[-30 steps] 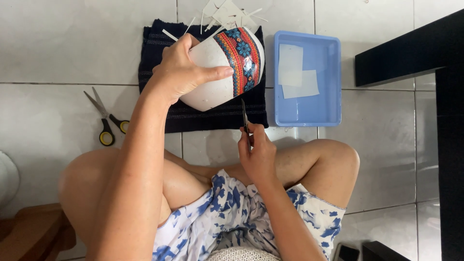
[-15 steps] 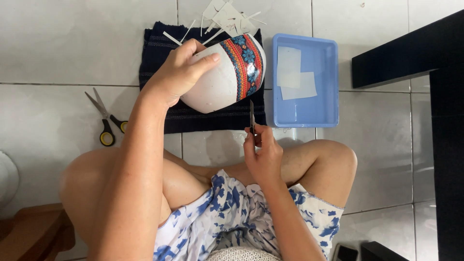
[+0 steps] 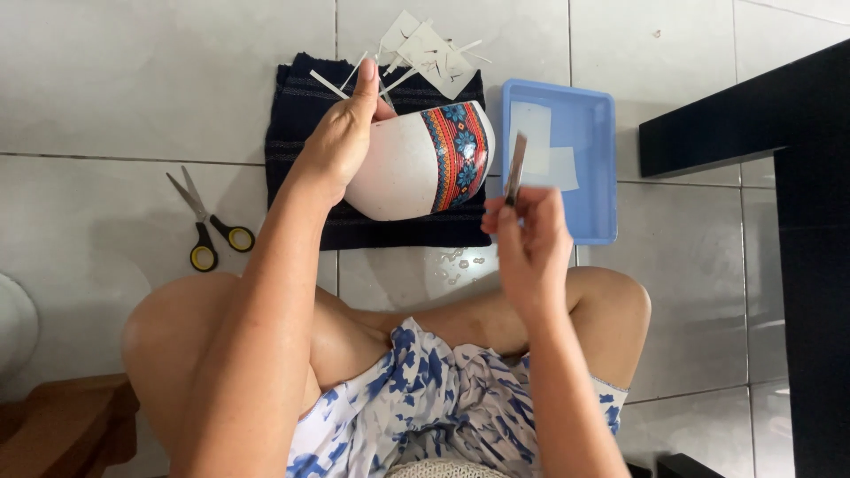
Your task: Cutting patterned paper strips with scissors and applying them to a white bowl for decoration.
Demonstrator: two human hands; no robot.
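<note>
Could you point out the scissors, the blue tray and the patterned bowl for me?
black scissors with yellow-lined handles (image 3: 211, 232), head view, at the pivot.
shallow blue plastic tray (image 3: 595, 168), head view, on its bare floor.
white ceramic bowl with a red and blue patterned band (image 3: 403, 173), head view, on its white side.

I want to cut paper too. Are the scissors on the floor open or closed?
Open. The scissors lie on the tile left of the dark cloth, blades spread apart in a V, yellow-lined handles also apart. No hand touches them.

Bright even daylight, soft shadows, sharp
</note>
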